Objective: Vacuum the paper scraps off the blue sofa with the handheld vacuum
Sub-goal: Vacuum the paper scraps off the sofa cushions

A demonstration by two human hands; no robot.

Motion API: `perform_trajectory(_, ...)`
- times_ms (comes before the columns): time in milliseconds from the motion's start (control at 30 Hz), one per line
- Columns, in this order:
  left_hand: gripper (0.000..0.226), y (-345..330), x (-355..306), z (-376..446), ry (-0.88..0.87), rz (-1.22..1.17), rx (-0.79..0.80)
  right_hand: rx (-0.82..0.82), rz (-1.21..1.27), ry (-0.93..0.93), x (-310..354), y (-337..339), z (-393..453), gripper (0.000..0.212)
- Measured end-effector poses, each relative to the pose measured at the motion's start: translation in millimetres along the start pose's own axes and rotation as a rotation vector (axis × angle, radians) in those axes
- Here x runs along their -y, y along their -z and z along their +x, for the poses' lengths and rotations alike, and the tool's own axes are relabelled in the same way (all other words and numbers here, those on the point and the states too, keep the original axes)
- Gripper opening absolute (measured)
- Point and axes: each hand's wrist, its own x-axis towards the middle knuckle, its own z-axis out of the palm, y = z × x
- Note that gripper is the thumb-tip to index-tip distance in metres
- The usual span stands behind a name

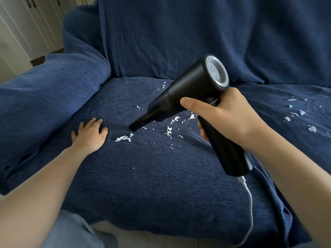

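Right now the person's right hand point(231, 115) grips the handle of the black handheld vacuum point(189, 93), its fingers point(203, 130) curled round the grip and the thumb point(194, 104) laid along the near side. The vacuum's narrow nozzle point(138, 123) slants down to the left and its tip sits at, or just above, the seat cushion point(143, 176) of the blue sofa point(179, 33); whether it touches the fabric cannot be told. A white cable point(250, 203) leaves the base of the handle and hangs down over the front edge of the seat.

The left hand point(91, 135) rests flat on the cushion to the left of the nozzle, fingers straight and spread, holding nothing, close beside the sofa's padded armrest point(53, 86).

White paper scraps point(123, 138) lie in a small heap just below the nozzle tip, between it and the left hand. More scraps point(169, 130) are scattered across the middle of the cushion under the vacuum body, with a few near the backrest. A further scatter of shreds point(300, 112) lies on the next cushion, to the right of the right wrist.
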Motion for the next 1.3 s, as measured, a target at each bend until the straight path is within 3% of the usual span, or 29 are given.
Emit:
perform_trajectory(400,0.059,0.5,-16.3,-2.7,0.108,-0.019,0.036,0.117,0.124,0.009,1.0,7.6,-13.7,0.046)
perform_trajectory(700,0.06,0.9,-17.2,-1.3,0.096,-0.018,0.026,0.055,0.082,-0.01,-3.4,20.2,-13.1,0.045)
perform_trajectory(967,0.061,-2.2,-33.5,-0.2,0.068,-0.029,0.019,0.218,0.15,-0.029,1.0,34.0,-23.1,0.029)
perform_trajectory(1100,0.063,-4.5,-43.8,-1.2,0.035,-0.03,0.017,0.33,0.135,-0.044,3.0,43.5,-27.2,0.032)
perform_trajectory(1300,0.062,-5.5,-53.1,-3.3,0.035,-0.034,0.021,0.342,0.113,-0.042,-1.1,53.7,-28.6,0.04)
